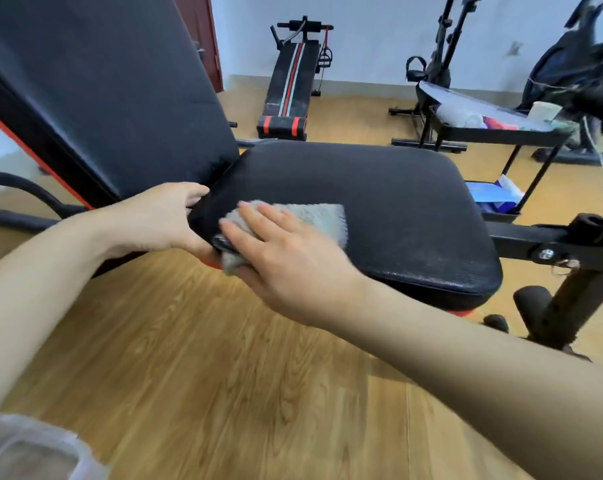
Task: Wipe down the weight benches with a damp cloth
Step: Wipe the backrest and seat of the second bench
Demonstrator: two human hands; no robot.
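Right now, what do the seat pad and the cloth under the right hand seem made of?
The seat pad: likely black vinyl or faux leather; fine grain with a slight sheen. The cloth: likely grey microfibre or terry; matte, nubby pile.

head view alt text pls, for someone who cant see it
A person's right hand presses a grey cloth flat on the near corner of a black weight bench's seat pad, while the left hand grips that pad's end beside the raised backrest. Behind, a sit-up bench stands on the wood floor.
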